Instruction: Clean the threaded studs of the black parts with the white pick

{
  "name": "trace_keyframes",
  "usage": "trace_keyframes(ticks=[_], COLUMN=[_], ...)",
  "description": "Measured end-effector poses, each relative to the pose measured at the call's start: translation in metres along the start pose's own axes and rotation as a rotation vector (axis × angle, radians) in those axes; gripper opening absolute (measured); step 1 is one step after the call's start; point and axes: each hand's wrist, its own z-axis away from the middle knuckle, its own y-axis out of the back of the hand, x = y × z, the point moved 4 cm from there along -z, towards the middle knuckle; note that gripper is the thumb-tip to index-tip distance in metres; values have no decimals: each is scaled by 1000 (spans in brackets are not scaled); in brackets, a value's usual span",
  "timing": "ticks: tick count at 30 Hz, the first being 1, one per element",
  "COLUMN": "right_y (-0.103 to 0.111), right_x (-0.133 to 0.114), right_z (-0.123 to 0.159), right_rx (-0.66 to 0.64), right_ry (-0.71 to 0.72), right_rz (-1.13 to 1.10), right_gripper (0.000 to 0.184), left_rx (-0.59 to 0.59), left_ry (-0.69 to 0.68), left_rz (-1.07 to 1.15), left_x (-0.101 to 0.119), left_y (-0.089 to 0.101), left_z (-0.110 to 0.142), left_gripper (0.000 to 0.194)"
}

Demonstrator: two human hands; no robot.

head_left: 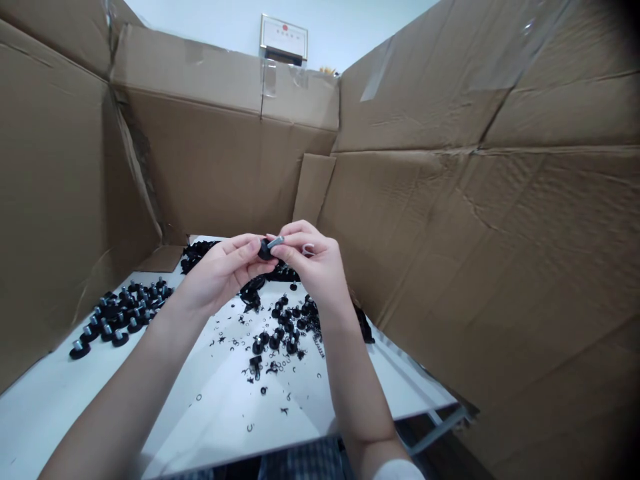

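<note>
Bare forearms (125,400) rising over a white bench (215,420), brown cardboard sheets (475,220) walling it in. Left grip (225,270) and right grip (313,257) pressed close — fingertips together, pinching one black knob (265,250) with a silver stud (276,242), held above the bench. Rows of matching studded knobs (117,317) off to the left; small black rings (249,427) strewn below.

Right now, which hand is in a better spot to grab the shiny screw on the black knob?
The right hand, I think. Its fingers are right beside the silver screw, which points toward them, while the left hand is busy holding the black knob.
</note>
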Motion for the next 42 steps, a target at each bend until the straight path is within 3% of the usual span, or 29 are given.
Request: trace_keyframes(ticks=[8, 12, 15, 21, 25, 28, 31, 34, 36, 39, 42], right_y=[-6, -11, -11, -14, -20, -27, -32, -23, -1, 47, 79], right_x=[0, 4, 11, 29, 36, 43, 45, 33, 20, 6, 5], right_z=[6, 8, 6, 4, 4, 4, 4, 3, 1, 4, 3], right_rx=[240, 253, 226, 131, 55, 72, 135, 198, 325, 688, 829], right_ry=[121, 37, -75, -386, -553, -676, -720, -565, -335, -31, 94], right_rz=[250, 229, 128, -353, -610, -737, -759, -650, -482, -54, 372], right_gripper=[14, 17, 17, 26, 28, 20, 21, 22, 22, 22, 23], left_rx=[203, 352, 360, 367, 332, 304, 301, 303, 319, 397, 339], left_ry=[-160, -437, -710, -1013, -1119, -1160, -1086, -835, -740, -590, -357], left_rz=[-10, -389, -710, -1220, -1386, -1488, -1464, -1349, -1290, -997, -567], left_x=[-2, 8, 16, 22, 14, 3, -4, -9, -8, 0, 5], left_y=[0, 3, -1, -13, -11, -5, 6, 27, 40, 56, 56], left_z=[-1, 4, 10, 19, 17, 11, 2, -14, -21, -24, -22], left_gripper=[19, 21, 16, 11, 15, 20, 18, 14, 12, 18, 29])
